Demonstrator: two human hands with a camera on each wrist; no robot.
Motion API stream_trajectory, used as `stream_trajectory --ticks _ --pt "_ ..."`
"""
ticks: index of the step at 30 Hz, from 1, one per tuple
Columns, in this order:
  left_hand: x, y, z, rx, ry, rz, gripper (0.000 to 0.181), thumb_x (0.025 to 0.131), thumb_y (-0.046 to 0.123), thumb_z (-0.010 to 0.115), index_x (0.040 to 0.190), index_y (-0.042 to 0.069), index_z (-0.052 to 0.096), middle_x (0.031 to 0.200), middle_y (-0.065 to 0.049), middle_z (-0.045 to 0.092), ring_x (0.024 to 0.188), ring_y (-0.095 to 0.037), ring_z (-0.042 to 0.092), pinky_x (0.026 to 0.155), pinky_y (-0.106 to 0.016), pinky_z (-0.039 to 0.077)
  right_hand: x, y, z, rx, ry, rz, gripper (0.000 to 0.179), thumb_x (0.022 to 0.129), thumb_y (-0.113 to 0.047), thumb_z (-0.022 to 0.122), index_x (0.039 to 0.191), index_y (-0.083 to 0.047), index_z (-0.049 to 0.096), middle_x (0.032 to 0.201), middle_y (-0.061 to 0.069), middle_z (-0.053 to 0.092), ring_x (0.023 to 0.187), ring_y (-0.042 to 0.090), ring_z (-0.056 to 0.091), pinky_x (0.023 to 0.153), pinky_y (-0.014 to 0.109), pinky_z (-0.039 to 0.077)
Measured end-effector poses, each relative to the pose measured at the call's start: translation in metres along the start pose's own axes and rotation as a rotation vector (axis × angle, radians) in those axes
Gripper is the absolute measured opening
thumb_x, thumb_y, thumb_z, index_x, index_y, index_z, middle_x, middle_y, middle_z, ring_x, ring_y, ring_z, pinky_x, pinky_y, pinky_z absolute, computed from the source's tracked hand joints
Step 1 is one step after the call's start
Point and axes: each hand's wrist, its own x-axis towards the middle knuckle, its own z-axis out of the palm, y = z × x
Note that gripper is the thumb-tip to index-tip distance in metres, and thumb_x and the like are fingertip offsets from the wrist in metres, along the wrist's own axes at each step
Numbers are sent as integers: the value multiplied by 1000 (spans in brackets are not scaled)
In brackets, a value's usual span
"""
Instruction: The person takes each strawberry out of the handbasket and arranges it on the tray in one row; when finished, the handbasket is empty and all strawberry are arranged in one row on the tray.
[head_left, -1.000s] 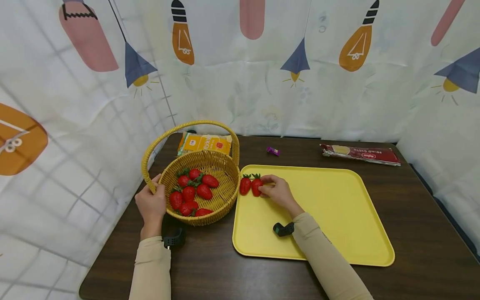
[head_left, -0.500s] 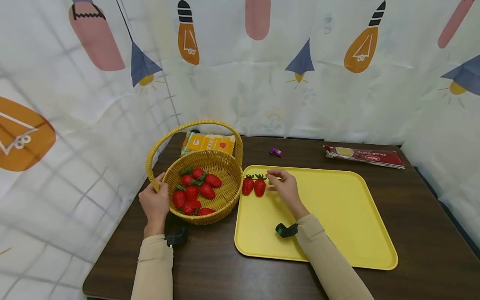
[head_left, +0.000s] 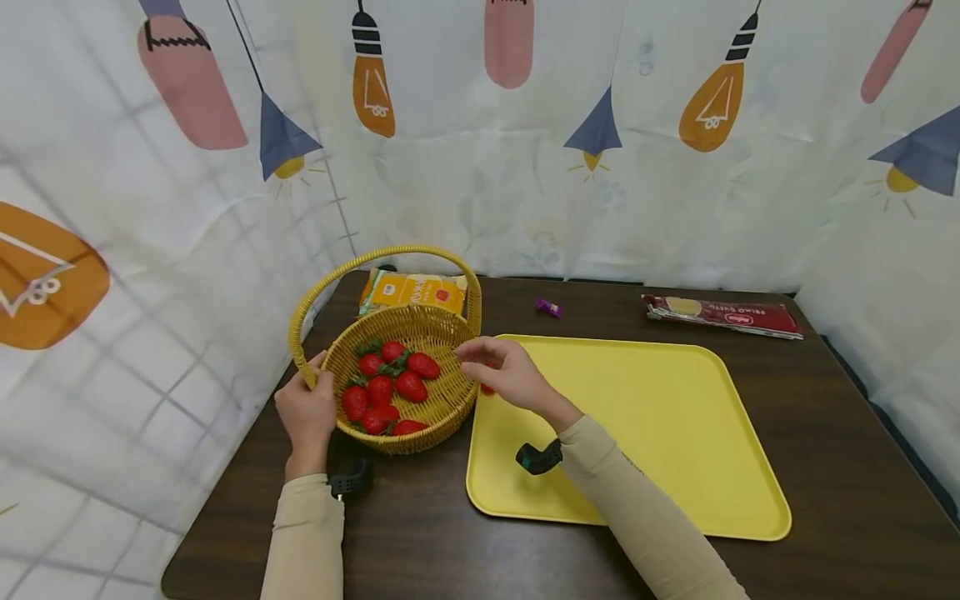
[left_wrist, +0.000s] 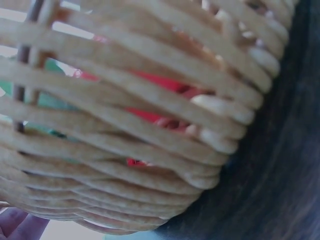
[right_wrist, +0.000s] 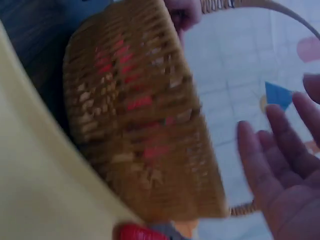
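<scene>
A yellow wicker basket [head_left: 450, 408] with an arched handle [head_left: 390, 252] holds several red strawberries [head_left: 411, 386]. My left hand [head_left: 306, 412] grips the basket at the left foot of its handle; the left wrist view shows mostly the woven wall [left_wrist: 115, 105], with red showing through the gaps. My right hand [head_left: 502, 371] hovers by the basket's right rim, above the left edge of the yellow tray [head_left: 630, 433]. In the right wrist view its fingers [right_wrist: 282, 140] are spread and hold nothing. Under that hand a strawberry [right_wrist: 137, 232] shows in part on the tray.
Behind the basket lies an orange snack packet [head_left: 416, 289]. A small purple wrapped candy [head_left: 549, 308] and a dark red packet [head_left: 723, 315] lie along the back of the dark table [head_left: 420, 533]. A printed curtain [head_left: 480, 183] hangs behind and at both sides.
My right hand has let go of a strawberry on the tray and moved left to the basket's rim, now covering the strawberries there. My left hand keeps its grip on the basket.
</scene>
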Motion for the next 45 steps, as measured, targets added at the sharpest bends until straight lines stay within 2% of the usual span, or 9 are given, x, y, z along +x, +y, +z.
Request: stream_trajectory --ticks 3,5,9,13,22,24,31,40,45 --pt "0 0 0 -18 -10 -7 26 88 4 53 74 -4 72 84 -14 74 41 0 24 43 -22 21 11 -4 13 -54 -141 1 31 97 -19 59 124 -5 63 122 11 64 95 19 60 77 30 50" --pt "-1 0 1 -15 -15 -12 27 88 5 53 68 -6 68 100 -11 75 45 0 32 44 -21 23 19 -5 22 -84 -218 10 31 97 -20 59 125 -7 63 124 9 63 107 14 59 87 29 49" --pt "-1 -1 0 -3 0 -17 26 87 4 54 65 -2 66 100 -10 75 51 -2 39 46 -20 24 34 -3 41 -156 -360 -11 32 97 -20 60 127 -8 62 127 10 63 112 12 58 91 26 47" --pt "-1 -1 -1 -10 4 -21 29 86 3 53 57 3 56 106 -7 74 48 -3 35 45 -21 23 48 2 57 -219 -447 -41 35 97 -21 61 127 -5 62 127 12 63 108 12 58 89 24 47" --pt "-1 2 3 3 -17 -23 27 87 4 54 65 -5 65 108 -7 74 73 5 57 51 -16 30 63 13 58 -251 -612 129 29 93 -15 65 120 -4 66 111 0 68 98 3 60 86 21 48" --pt "-1 1 2 5 -18 -21 26 88 5 54 69 -5 69 105 -8 74 69 5 56 49 -17 30 64 14 57 -234 -647 177 30 92 -13 65 121 -4 65 111 0 68 97 5 61 85 22 49" --pt "-1 -1 0 -1 -2 -28 29 86 4 54 58 1 57 105 -5 74 49 -5 37 44 -22 22 74 19 61 -192 -703 289 27 91 -5 65 118 -2 67 111 5 69 92 8 60 83 27 52" --pt "-1 -1 -1 -12 8 -34 30 85 3 53 55 5 52 107 -5 74 42 -6 30 41 -22 20 80 20 64 -287 -805 258 32 90 -11 68 121 -10 67 113 -5 68 101 5 57 89 20 47" --pt "1 -1 0 7 -16 -19 25 86 5 53 69 0 71 86 -12 74 40 -7 22 40 -23 19 78 20 63 -294 -831 249 31 90 -8 67 121 -10 67 112 -5 67 98 4 57 88 20 47"
